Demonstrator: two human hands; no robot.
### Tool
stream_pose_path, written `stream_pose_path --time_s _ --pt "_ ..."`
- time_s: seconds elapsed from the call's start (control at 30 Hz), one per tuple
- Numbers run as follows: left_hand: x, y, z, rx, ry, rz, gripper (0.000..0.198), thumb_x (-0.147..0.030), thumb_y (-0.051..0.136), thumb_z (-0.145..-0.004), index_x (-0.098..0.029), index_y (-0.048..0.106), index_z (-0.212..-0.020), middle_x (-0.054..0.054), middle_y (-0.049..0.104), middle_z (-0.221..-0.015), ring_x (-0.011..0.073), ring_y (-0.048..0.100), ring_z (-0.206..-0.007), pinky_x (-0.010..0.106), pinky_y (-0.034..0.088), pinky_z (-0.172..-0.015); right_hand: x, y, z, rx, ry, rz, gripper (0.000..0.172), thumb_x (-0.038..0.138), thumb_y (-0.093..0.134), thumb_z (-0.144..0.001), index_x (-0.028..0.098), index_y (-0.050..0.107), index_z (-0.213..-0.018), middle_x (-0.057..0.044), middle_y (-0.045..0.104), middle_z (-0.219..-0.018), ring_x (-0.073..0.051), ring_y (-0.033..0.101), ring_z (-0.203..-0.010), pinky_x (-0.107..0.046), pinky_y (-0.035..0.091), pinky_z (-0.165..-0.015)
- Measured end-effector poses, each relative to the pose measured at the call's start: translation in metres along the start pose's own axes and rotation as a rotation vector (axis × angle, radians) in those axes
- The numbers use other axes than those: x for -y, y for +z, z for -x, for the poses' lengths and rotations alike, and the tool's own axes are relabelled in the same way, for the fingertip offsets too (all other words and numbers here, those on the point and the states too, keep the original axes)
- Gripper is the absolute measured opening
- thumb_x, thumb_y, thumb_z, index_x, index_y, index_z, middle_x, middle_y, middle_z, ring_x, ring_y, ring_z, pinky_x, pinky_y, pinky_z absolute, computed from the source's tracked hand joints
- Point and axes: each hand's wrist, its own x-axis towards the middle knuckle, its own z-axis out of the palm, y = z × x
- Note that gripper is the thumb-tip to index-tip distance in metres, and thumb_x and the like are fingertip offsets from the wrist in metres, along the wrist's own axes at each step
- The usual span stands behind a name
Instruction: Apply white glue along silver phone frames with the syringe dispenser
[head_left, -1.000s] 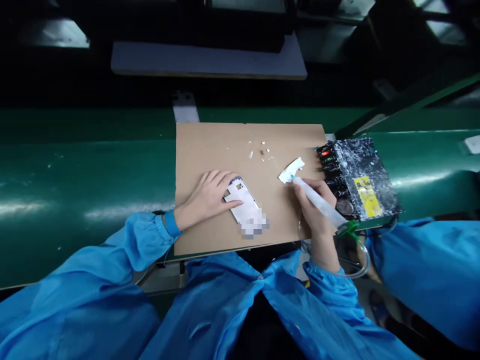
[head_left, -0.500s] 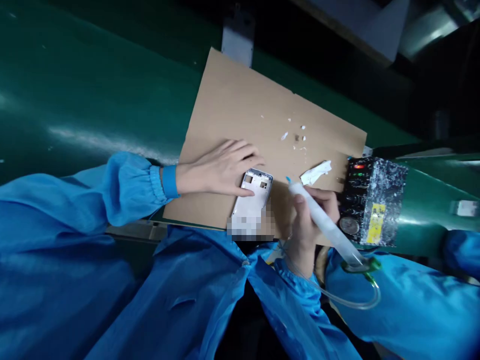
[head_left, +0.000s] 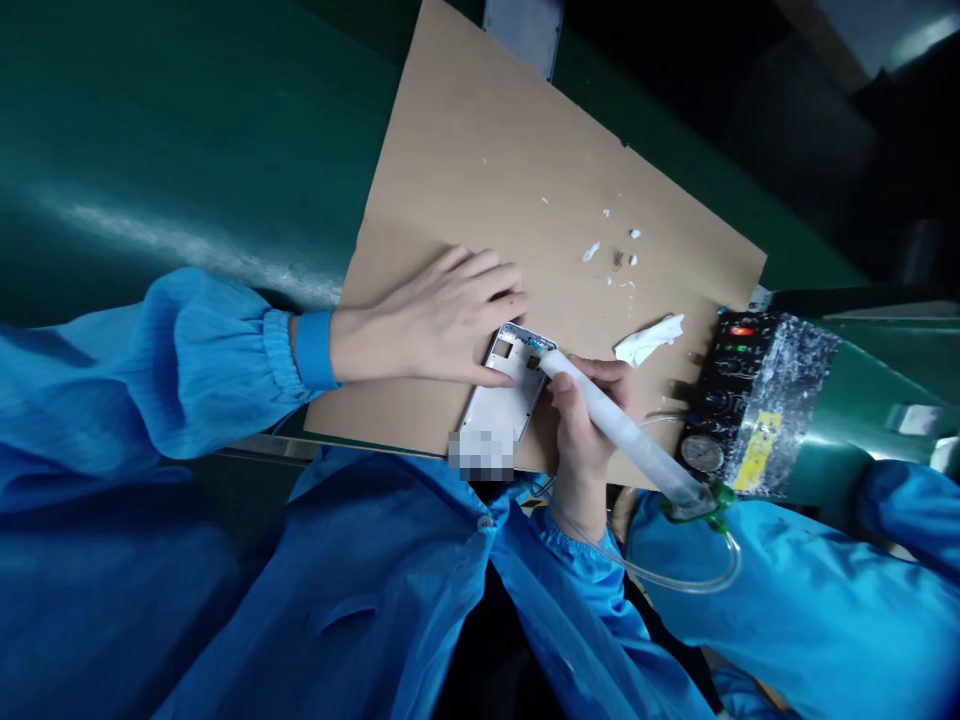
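Observation:
A silvery-white phone frame (head_left: 491, 398) lies on the brown cardboard sheet, with cut-outs near its far end; a blurred patch covers its near end. My left hand (head_left: 446, 325) holds it from the left, thumb pressed on its inner face and fingers curled beside the far edge. In my right hand (head_left: 589, 415) is a translucent dispensing syringe (head_left: 626, 435), slanted, with its blue tip at the frame's upper right corner. A green cap (head_left: 701, 502) closes the syringe's back end. From it a clear air tube (head_left: 694, 583) loops away.
Right of the cardboard sheet (head_left: 435, 130) stands a black dispenser box (head_left: 727, 395) with lit digits and a gauge. A crumpled white tissue (head_left: 649, 340) and several white scraps lie on the cardboard. Another flat panel (head_left: 525, 30) is at the back. A neighbour's blue sleeve (head_left: 787, 580) is at lower right.
My right hand has brought the syringe left, so its tip has come from beside the phone frame onto the frame's far corner. My left hand stays on the frame. The camera view has shifted.

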Motion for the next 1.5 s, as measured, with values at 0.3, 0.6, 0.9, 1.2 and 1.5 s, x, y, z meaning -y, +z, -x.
stream_pose_path --time_s 0.3,0.6,0.9,1.2,1.5 --pt "0.0024 0.0022 0.0001 0.012 -0.023 0.071 0.055 -0.063 0.090 -0.096 -0.020 0.076 -0.128 0.016 0.075 -0.135 0.0418 0.064 -0.133 0.057 0.048 -0.111 0.0022 0.0029 -0.0007 -0.011 -0.017 0.090 0.042 0.062 0.089 -0.102 0.024 0.073 -0.103 -0.002 0.080 -0.093 -0.017 0.076 -0.077 -0.033 0.067 -0.071" --pt "0.0031 0.0018 -0.0003 0.016 -0.041 0.133 0.054 -0.062 0.089 -0.097 -0.021 0.077 -0.129 0.016 0.074 -0.135 0.0441 0.062 -0.137 0.059 0.046 -0.114 -0.0022 0.0046 -0.0014 -0.005 -0.030 0.071 0.043 0.065 0.087 -0.103 0.025 0.071 -0.104 0.001 0.075 -0.081 -0.017 0.073 -0.067 -0.032 0.063 -0.064" --pt "0.0017 -0.0025 -0.0025 0.086 0.018 -0.021 0.065 -0.066 0.092 -0.098 -0.014 0.070 -0.131 0.019 0.071 -0.142 0.0376 0.058 -0.132 0.055 0.047 -0.109 -0.0046 0.0042 -0.0021 -0.005 -0.030 0.038 0.040 0.063 0.088 -0.103 0.027 0.069 -0.106 0.001 0.071 -0.082 -0.019 0.071 -0.070 -0.037 0.061 -0.064" --pt "0.0029 -0.0021 -0.0027 0.087 0.020 -0.047 0.068 -0.073 0.088 -0.099 -0.016 0.069 -0.130 0.018 0.071 -0.143 0.0378 0.058 -0.132 0.056 0.048 -0.107 -0.0036 0.0046 -0.0014 -0.021 -0.059 0.059 0.039 0.062 0.086 -0.105 0.027 0.069 -0.104 0.001 0.071 -0.083 -0.017 0.068 -0.067 -0.035 0.056 -0.059" --pt "0.0036 0.0015 -0.0020 0.046 -0.008 0.048 0.061 -0.071 0.085 -0.099 -0.019 0.074 -0.129 0.018 0.073 -0.136 0.0440 0.061 -0.136 0.062 0.048 -0.112 0.0008 0.0054 -0.0020 -0.020 -0.037 0.051 0.037 0.061 0.087 -0.104 0.027 0.071 -0.105 0.002 0.070 -0.079 -0.018 0.069 -0.066 -0.035 0.058 -0.060"
